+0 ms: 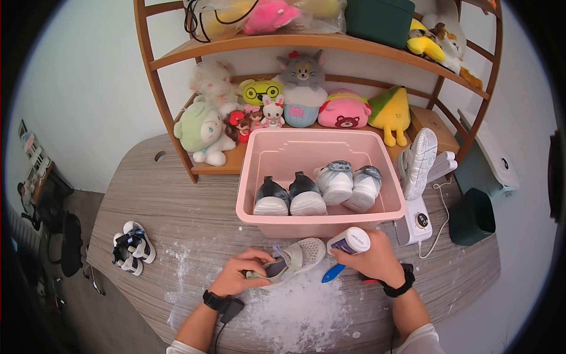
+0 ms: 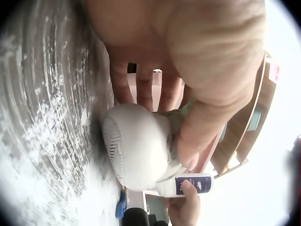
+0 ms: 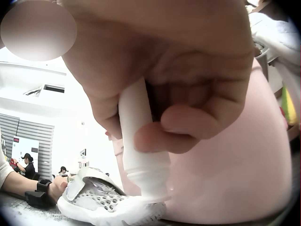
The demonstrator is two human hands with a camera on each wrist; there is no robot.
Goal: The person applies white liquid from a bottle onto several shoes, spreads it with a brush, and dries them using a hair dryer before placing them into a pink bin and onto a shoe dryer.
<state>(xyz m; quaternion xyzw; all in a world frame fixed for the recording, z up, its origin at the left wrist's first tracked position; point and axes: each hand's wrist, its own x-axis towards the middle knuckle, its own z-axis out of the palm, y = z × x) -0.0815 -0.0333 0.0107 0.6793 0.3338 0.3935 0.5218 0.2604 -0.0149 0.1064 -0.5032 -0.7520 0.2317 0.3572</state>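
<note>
A light grey shoe with a perforated toe lies on the table in front of the pink bin. My left hand grips its heel end, fingers on one side and thumb on the other; the left wrist view shows the rounded white heel under the palm. My right hand holds a white bottle with a dark label, tilted above and beside the toe. In the right wrist view the bottle points down, its narrow end at the shoe's toe. Whether they touch, I cannot tell.
The pink bin holds several shoes. A blue-handled brush lies near my right hand, and white powder or foam covers the table's front. Small shoes stand left. At the right are an upright shoe on a white device and a dark green bin.
</note>
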